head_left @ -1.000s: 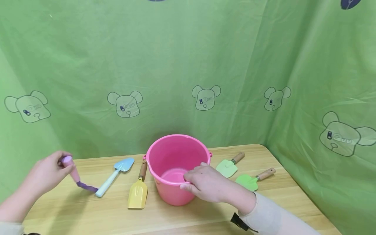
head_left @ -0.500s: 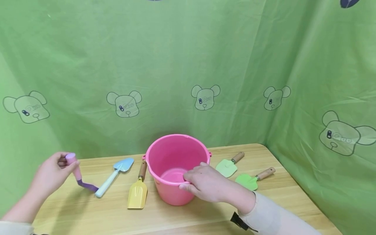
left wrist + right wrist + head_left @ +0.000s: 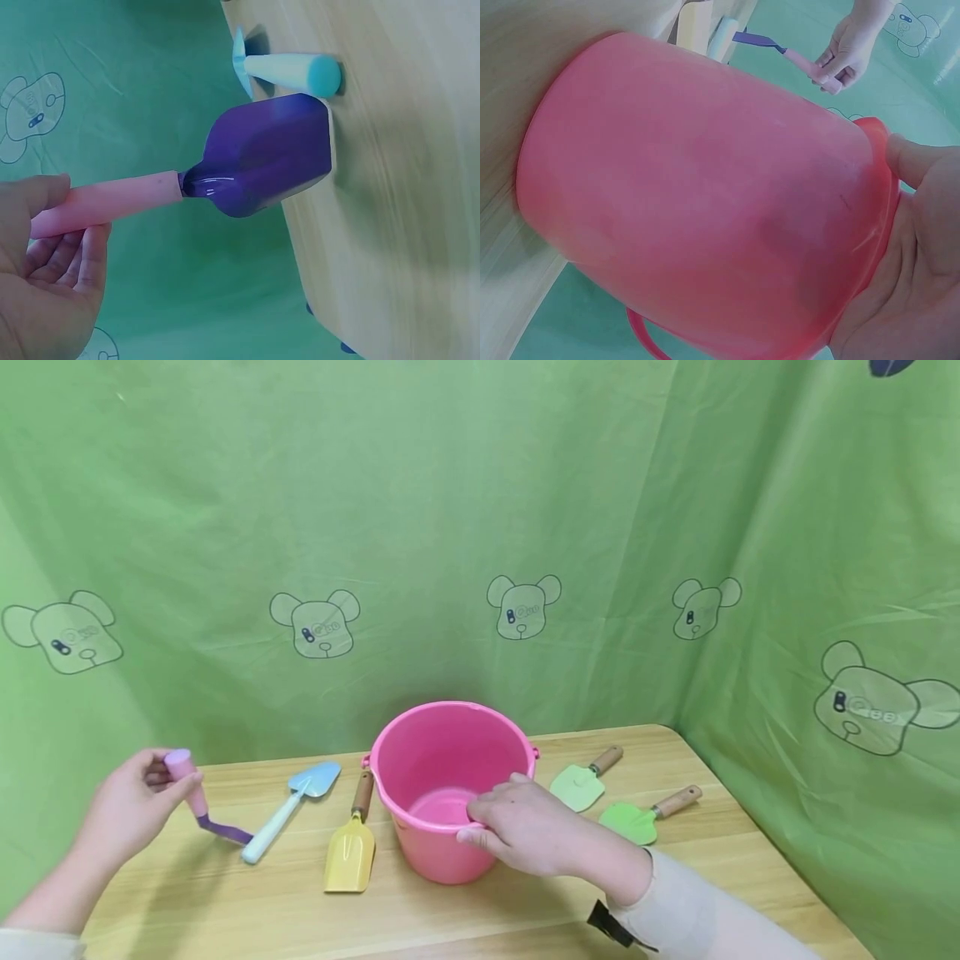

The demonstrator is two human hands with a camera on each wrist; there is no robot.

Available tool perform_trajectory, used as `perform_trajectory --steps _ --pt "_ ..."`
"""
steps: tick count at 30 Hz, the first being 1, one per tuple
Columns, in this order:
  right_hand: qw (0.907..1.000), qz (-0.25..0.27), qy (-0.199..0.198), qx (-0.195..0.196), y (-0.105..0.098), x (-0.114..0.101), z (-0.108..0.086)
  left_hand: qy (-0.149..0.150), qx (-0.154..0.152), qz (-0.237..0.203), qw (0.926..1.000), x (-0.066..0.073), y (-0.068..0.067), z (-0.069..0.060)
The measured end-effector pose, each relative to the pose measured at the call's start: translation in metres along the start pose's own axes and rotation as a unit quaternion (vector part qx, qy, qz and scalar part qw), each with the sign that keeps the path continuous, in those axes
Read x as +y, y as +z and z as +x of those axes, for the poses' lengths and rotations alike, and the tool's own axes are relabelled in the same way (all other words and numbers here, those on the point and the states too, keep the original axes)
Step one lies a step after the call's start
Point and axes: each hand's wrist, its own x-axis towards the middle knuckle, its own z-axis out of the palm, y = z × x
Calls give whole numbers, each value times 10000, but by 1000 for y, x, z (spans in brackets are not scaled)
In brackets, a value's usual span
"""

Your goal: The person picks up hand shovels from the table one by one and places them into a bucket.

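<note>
On the left, the left hand (image 3: pixel 127 810) pinches the pink handle of a purple trowel (image 3: pixel 225 832) between thumb and fingers. The trowel is tilted, handle up, its purple blade (image 3: pixel 274 150) low beside the handle end of the blue trowel (image 3: pixel 273 827); whether they touch I cannot tell. The right hand (image 3: pixel 525 827) grips the near rim of a pink bucket (image 3: pixel 450 852), fingers over the edge and thumb outside. Nothing shows inside the bucket, which stands upright on the wooden table (image 3: pixel 285 918). In the right wrist view the bucket's outer wall (image 3: pixel 697 187) fills most of the picture.
A yellow scoop (image 3: pixel 350 858) with a wooden handle lies left of the bucket. To its right lie a pale green trowel (image 3: pixel 577 788) and a bright green one (image 3: pixel 628 823). Green cloth (image 3: pixel 420 527) with bear drawings hangs behind the table and along the right.
The left hand has shifted slightly right with the purple trowel, whose handle has turned a little. The right hand has stayed on the bucket's rim, and the bucket has not moved.
</note>
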Motion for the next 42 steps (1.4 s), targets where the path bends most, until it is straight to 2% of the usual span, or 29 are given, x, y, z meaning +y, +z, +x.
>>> perform_trajectory --steps 10,20,26,33,42 --pt "10000 -48 -11 10 0 0 0 179 100 66 9998 6 -12 3" --pt "10000 33 -1 -4 0 0 1 234 248 -24 9994 22 -21 4" --pt "10000 41 -21 4 0 0 1 304 199 -58 9993 31 -24 6" --pt "10000 16 -24 -29 -1 0 0 595 70 -21 9982 48 -28 12" --pt "10000 -9 -65 -18 -2 0 1 982 153 -4 9951 78 -37 23"
